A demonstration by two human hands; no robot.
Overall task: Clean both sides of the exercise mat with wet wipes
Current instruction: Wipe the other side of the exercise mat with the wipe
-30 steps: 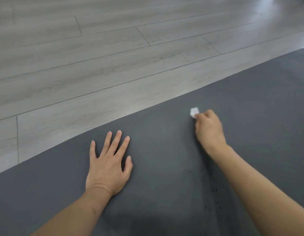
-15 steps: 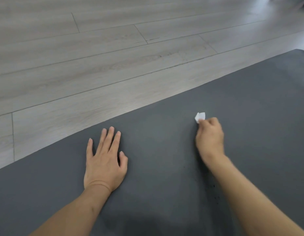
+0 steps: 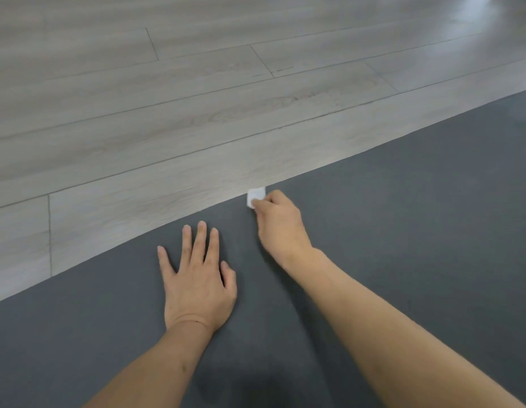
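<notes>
A person's right hand (image 3: 280, 223) pinches a small folded white wet wipe (image 3: 255, 196) at the far edge of the dark grey foam exercise mat (image 3: 417, 231) on the floor, left hand (image 3: 197, 285) pressed flat with fingers spread, apparently mid-wipe; the next stroke likely runs back across.

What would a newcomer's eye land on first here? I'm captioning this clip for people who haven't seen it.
First, the small white wet wipe, pinched by the right hand at the far edge of the dark grey exercise mat, right where it meets the pale wooden floor. Next, the left hand, lying flat on the mat nearby.
</notes>
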